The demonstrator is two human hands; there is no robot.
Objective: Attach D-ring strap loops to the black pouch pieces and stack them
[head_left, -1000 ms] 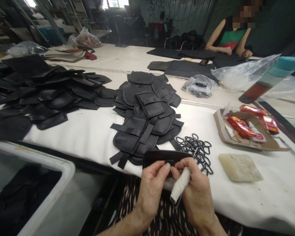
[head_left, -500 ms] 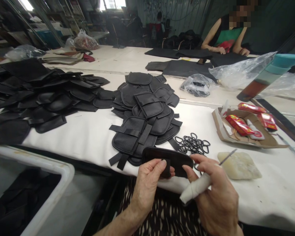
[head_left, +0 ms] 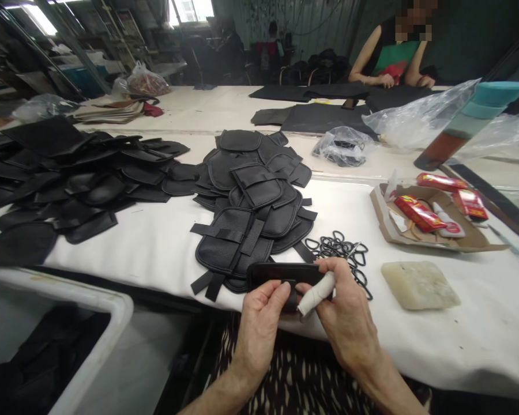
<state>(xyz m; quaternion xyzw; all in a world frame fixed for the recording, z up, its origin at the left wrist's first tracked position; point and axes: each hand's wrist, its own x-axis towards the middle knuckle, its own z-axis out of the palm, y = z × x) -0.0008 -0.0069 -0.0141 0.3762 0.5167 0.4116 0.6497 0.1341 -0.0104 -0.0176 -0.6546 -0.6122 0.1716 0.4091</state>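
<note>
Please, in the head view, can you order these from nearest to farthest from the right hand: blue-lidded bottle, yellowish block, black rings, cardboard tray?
1. Black rings: just beyond the right hand.
2. Yellowish block: to the hand's right.
3. Cardboard tray: beyond the block.
4. Blue-lidded bottle: tilted, behind the tray.

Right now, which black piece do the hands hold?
The black piece at the near edge of the table, pinched by the left hand; the piled ones lie unheld.
</note>
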